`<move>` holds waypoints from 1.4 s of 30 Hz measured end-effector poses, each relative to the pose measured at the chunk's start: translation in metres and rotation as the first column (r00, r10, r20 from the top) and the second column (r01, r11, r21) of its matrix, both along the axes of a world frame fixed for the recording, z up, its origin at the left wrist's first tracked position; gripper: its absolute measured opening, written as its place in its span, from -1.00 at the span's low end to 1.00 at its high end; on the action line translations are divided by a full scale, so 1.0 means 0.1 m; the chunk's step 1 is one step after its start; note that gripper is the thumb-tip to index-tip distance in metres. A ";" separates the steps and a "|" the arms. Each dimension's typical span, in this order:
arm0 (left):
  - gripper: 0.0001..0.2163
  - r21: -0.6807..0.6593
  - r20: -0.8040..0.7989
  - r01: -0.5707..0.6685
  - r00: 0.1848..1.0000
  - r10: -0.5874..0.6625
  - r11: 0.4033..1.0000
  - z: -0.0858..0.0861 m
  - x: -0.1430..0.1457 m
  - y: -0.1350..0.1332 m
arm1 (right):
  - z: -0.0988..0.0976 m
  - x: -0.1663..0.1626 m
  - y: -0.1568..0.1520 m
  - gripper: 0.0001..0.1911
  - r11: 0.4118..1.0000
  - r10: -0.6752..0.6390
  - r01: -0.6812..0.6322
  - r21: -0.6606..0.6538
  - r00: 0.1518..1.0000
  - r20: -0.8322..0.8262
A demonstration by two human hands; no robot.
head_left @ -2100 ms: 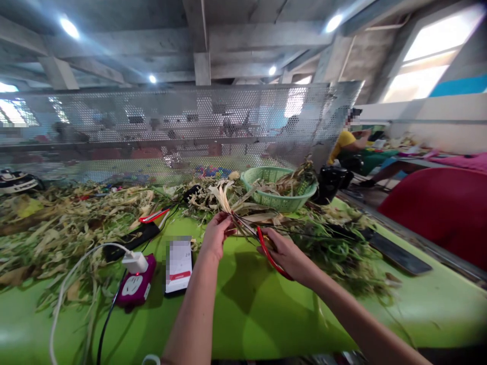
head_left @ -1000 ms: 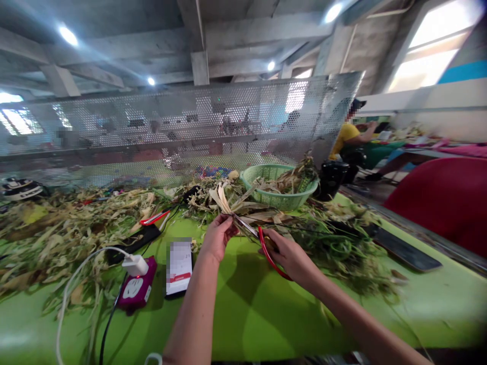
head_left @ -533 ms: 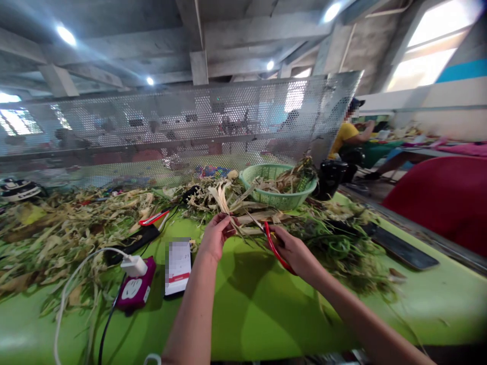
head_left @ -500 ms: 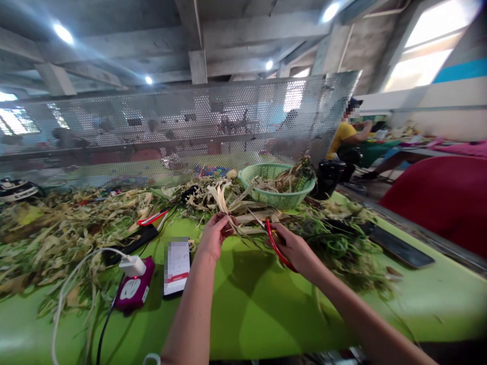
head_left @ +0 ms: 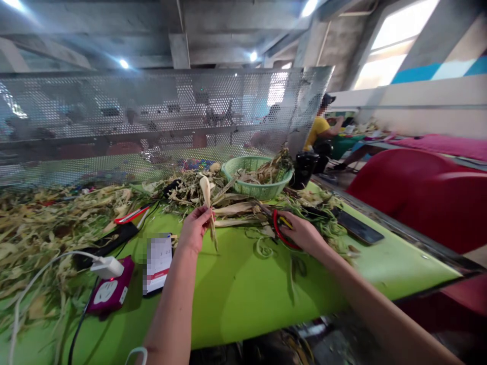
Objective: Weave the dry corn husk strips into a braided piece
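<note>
One left hand (head_left: 196, 228) pinching pale dried leaves (head_left: 206, 190), one right hand (head_left: 302, 232) closed around red-handled scissors (head_left: 276, 228), green table (head_left: 232, 299) below

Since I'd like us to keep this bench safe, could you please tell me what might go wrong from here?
The scissors in the right hand might nick the left hand if brought near the pale leaf it pinches. The left forearm, close beside the phone, could nudge it. The purple power block, with a white charger plugged in, sits beside dry leaves, a possible heat hazard.
</note>
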State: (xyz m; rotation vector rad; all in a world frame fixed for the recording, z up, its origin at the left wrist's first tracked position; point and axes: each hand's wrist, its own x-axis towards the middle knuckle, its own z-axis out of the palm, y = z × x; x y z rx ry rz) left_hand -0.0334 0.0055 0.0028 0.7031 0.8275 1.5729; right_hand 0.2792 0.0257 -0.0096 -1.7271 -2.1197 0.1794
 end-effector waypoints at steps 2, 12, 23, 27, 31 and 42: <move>-0.72 -0.004 -0.009 0.001 1.000 -0.001 1.000 -0.02 0.00 0.01 | -0.01 0.04 0.05 -0.50 0.999 -0.002 0.000 0.042 0.999 0.054; -0.73 0.047 -0.176 0.025 0.984 -0.017 0.999 -0.01 0.11 0.00 | 0.38 -0.07 -0.04 -0.57 0.997 -0.070 0.071 0.011 0.917 0.392; -0.87 0.107 -0.458 -0.014 0.887 0.062 0.994 0.01 0.42 -0.06 | 0.71 -0.93 0.01 -0.63 0.918 0.381 -0.380 0.114 0.761 -0.525; -0.87 0.138 -0.571 0.040 0.820 0.046 0.990 -0.04 0.43 -0.07 | 0.51 -1.05 0.16 -0.60 0.927 0.320 -0.359 0.107 0.609 -0.726; -0.82 0.087 -0.623 0.151 0.780 -0.064 0.985 -0.07 0.46 -0.10 | 0.39 -1.00 0.20 -0.56 0.934 0.245 -0.350 0.077 0.467 -0.850; -0.74 0.030 -0.405 0.045 0.914 -0.029 0.999 -0.10 0.59 -0.13 | 0.36 -0.93 0.06 -0.69 0.909 0.388 -0.371 0.188 0.595 -0.703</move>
